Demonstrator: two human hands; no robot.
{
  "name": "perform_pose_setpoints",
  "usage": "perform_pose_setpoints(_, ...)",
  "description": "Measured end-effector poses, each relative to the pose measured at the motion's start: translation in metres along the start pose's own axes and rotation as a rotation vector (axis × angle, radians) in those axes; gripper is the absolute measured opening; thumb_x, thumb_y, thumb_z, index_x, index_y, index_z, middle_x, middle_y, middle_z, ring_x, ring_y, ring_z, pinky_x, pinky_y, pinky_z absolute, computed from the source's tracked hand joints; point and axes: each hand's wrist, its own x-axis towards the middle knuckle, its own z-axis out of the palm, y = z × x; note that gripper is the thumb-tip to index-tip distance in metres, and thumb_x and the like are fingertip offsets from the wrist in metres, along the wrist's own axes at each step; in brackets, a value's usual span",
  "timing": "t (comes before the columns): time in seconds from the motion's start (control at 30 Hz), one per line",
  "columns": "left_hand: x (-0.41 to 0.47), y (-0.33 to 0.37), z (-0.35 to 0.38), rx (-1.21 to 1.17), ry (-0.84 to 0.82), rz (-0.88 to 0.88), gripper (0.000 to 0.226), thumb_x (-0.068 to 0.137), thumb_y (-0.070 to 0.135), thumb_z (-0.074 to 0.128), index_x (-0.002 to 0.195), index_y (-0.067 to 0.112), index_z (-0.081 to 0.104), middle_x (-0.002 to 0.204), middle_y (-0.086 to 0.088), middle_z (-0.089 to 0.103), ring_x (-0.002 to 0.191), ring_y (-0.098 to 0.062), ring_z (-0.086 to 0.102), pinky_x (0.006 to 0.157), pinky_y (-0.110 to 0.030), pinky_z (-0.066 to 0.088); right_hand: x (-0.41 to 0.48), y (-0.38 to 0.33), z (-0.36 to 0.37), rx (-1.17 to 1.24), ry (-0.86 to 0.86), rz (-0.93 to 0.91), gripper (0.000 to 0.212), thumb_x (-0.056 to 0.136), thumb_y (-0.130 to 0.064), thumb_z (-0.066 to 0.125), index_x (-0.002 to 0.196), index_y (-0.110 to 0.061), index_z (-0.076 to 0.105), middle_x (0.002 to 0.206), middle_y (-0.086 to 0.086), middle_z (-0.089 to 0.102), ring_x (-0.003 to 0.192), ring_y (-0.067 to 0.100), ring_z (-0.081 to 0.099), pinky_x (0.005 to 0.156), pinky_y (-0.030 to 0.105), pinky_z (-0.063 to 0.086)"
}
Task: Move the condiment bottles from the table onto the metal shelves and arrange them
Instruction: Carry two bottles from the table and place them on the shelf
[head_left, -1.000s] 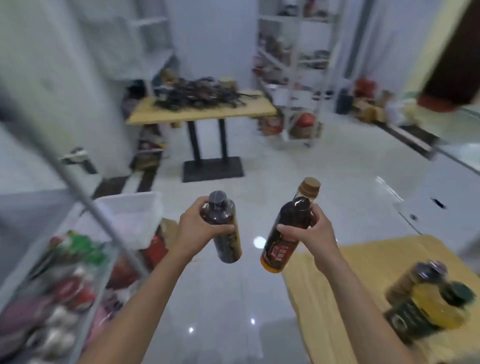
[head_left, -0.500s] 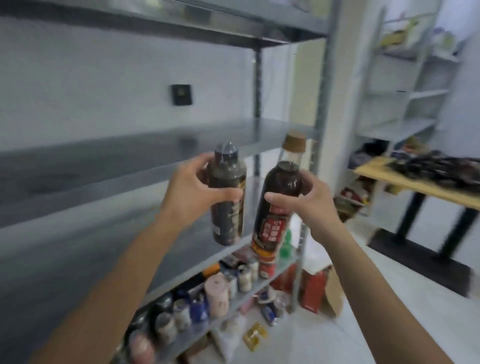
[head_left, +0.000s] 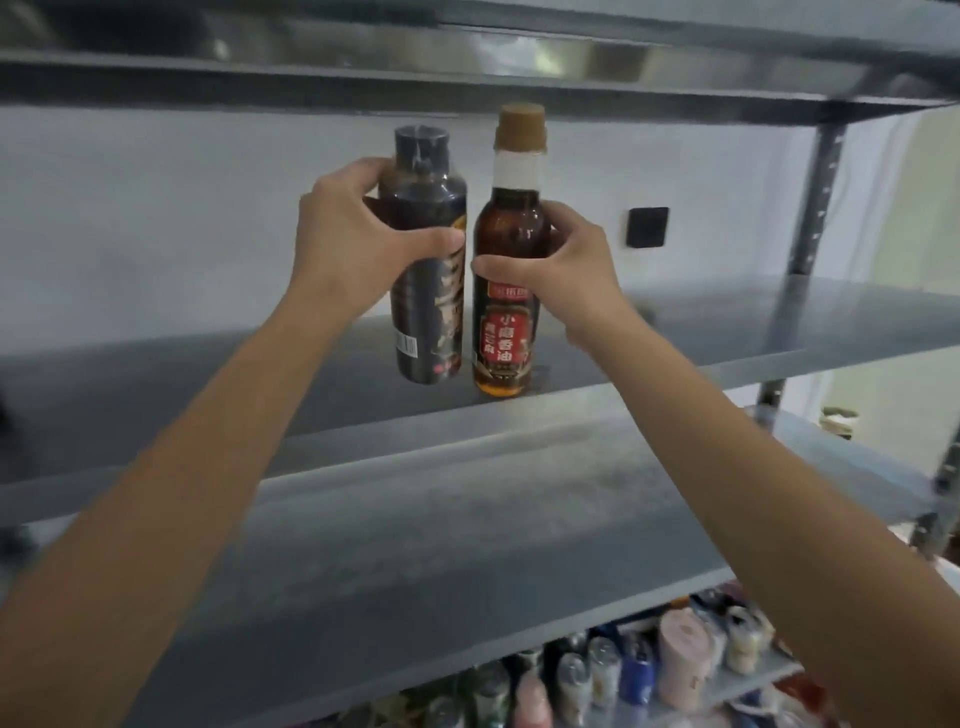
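So, both hands up at the metal shelves, each wrapped around its own bottle. Left hand clamped around the upper body of the dark bottle, thumb across the front, fingers round the back. Black cap, dark wrap with a barcode low on the left side. Right hand clamped on the brown sesame-oil bottle, just below the shoulder, thumb pointing toward 9 o'clock across the top of the red label. Tan cap, white band at the neck, amber liquid showing at the bottom.

Sitting side by side, dark one at 9 o'clock of the brown one, nearly touching, both roughly upright. Bases right down at the middle shelf near its front edge; can't tell for sure whether resting on it or hovering just above.

Otherwise pretty bare on that level. Another plain shelf below, toward 6 o'clock, and under that a lower shelf crowded with small cans and jars, off at about 5 o'clock, kinda blurry. Black wall plate at 3 o'clock of the brown bottle, on the white wall behind. Grey upright post further out at 3 o'clock.
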Motion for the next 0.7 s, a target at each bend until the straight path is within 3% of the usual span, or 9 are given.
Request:
perform_pose_setpoints(0.07,0.013,-0.027,-0.022,0.050,0.036,-0.036,0.060,0.056,0.038,0.087,0.111,0.026,0.066,0.106,0.008,0.070,0.093,-0.010,0.065,0.088,-0.038,0.054,0.013,-0.002,0.042,0.022,-0.008,0.011,0.059,0.061,-0.020,0.087,0.114,-0.018,0.060,0.103,-0.003,0.069,0.093,0.011,0.066,0.084,0.032,0.055)
perform_pose_setpoints(0.23,0.034,-0.095,-0.078,0.115,0.121,-0.124,0.062,0.055,0.041,0.086,0.112,0.025,0.066,0.111,0.004,0.069,0.099,-0.016,0.064,0.091,-0.042,0.052,0.042,-0.006,0.134,0.060,-0.108,0.042,0.048,0.062,-0.022,0.087,0.101,-0.021,0.060,0.096,-0.003,0.069,0.089,0.013,0.067,0.083,0.036,0.057)
perform_pose_setpoints(0.37,0.043,-0.136,-0.120,0.172,0.150,-0.197,0.068,0.055,0.039,0.087,0.117,0.022,0.065,0.118,0.002,0.067,0.104,-0.017,0.063,0.093,-0.042,0.051,0.058,-0.010,0.187,0.086,-0.223,0.056,0.051,0.065,-0.021,0.085,0.109,-0.017,0.059,0.101,0.000,0.069,0.091,0.013,0.067,0.083,0.032,0.057)
perform_pose_setpoints(0.53,0.044,-0.176,-0.155,0.134,0.182,-0.258,0.066,0.053,0.044,0.085,0.113,0.024,0.064,0.113,0.003,0.068,0.101,-0.017,0.064,0.091,-0.041,0.052,0.066,-0.003,0.217,0.116,-0.300,0.057,0.048,0.074,-0.022,0.078,0.117,-0.020,0.055,0.103,-0.004,0.067,0.089,0.009,0.066,0.071,0.021,0.055)
perform_pose_setpoints(0.7,0.048,-0.190,-0.156,0.015,0.065,-0.282,0.061,0.064,0.037,0.083,0.118,0.023,0.059,0.109,0.005,0.067,0.097,-0.011,0.064,0.090,-0.038,0.053,0.068,0.018,0.211,0.182,-0.264,0.075,0.050,0.081,-0.024,0.073,0.125,-0.017,0.051,0.109,0.000,0.066,0.097,0.015,0.066,0.080,0.031,0.055)
